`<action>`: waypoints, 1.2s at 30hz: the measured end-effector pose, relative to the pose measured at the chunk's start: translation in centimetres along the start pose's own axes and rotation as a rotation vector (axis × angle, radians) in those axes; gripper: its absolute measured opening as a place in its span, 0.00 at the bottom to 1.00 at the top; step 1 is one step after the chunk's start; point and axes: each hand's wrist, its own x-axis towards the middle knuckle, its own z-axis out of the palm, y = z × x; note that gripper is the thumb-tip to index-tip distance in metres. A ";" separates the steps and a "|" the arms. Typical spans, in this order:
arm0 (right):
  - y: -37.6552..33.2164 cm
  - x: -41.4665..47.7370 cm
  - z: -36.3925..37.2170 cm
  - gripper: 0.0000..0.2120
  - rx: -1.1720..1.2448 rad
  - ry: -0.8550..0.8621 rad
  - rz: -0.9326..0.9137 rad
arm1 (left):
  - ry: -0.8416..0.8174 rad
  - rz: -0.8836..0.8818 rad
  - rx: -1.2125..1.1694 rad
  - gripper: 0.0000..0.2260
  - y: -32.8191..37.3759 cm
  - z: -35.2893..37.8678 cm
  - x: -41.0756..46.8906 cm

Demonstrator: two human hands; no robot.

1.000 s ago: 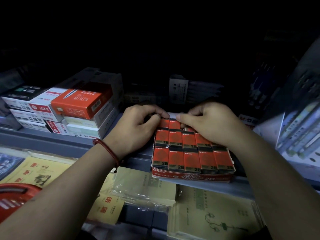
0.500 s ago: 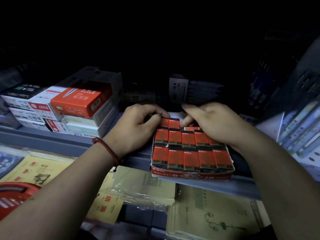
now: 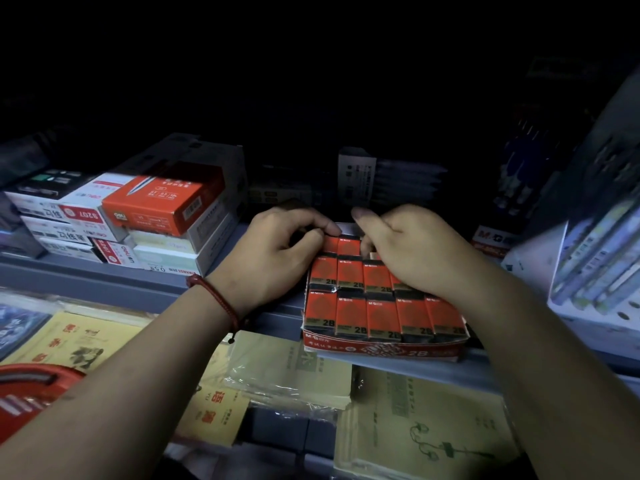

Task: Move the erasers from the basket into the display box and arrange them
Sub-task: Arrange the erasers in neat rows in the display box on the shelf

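- On the grey shelf (image 3: 242, 296), the display box (image 3: 381, 351) sits at the front edge; red 2B erasers (image 3: 381, 320) lie in it in rows, labels up.
- Left hand (image 3: 277, 258) arched at the box's rear-left corner; curled thumb and forefinger pinch the rear-left eraser (image 3: 330, 244); red cord bracelet (image 3: 216, 301) on the wrist.
- Right hand (image 3: 412, 252) knuckles-up over the rear rows, fingers curled downward; fingertips hidden by the hand itself, so any hold cannot be determined.
- Red basket (image 3: 31, 396) cut off at lower left; contents not visible; shelf back lost in darkness.
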 end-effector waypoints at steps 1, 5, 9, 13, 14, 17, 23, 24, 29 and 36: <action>0.1 0.0 -0.1 0.30 0.014 -0.007 0.010 | -0.003 -0.004 -0.002 0.12 0.0 0.0 0.0; 0.2 -0.1 -0.6 0.27 -0.008 -0.054 0.005 | 0.000 -0.010 -0.004 0.11 -0.1 -0.1 0.1; 0.9 -0.5 -2.4 0.18 0.000 -0.091 0.028 | 0.005 -0.012 -0.007 0.11 -0.3 0.0 0.1; 1.5 -0.7 -4.0 0.08 -0.006 -0.222 -0.025 | 0.001 -0.008 -0.006 0.11 -0.3 0.0 0.1; 1.6 -0.6 -4.1 0.10 0.031 -0.238 -0.024 | 0.000 -0.006 -0.005 0.11 -0.3 0.0 0.1; 1.8 -0.5 -4.1 0.10 0.118 -0.271 -0.026 | -0.001 -0.015 -0.009 0.11 -0.3 0.0 0.1; 1.4 -0.1 -4.3 0.07 0.029 -0.336 -0.018 | -0.002 -0.015 0.006 0.11 -0.2 0.0 0.1; 1.3 0.0 -4.4 0.06 -0.001 -0.343 -0.024 | -0.005 -0.016 0.005 0.11 -0.1 0.0 0.1; 1.4 -0.1 -3.7 0.04 -0.043 -0.228 -0.044 | -0.004 -0.017 -0.005 0.11 0.0 -0.1 0.0; 1.4 -0.2 -3.6 0.04 0.186 -0.110 0.004 | 0.024 -0.041 -0.045 0.08 -0.1 0.0 0.0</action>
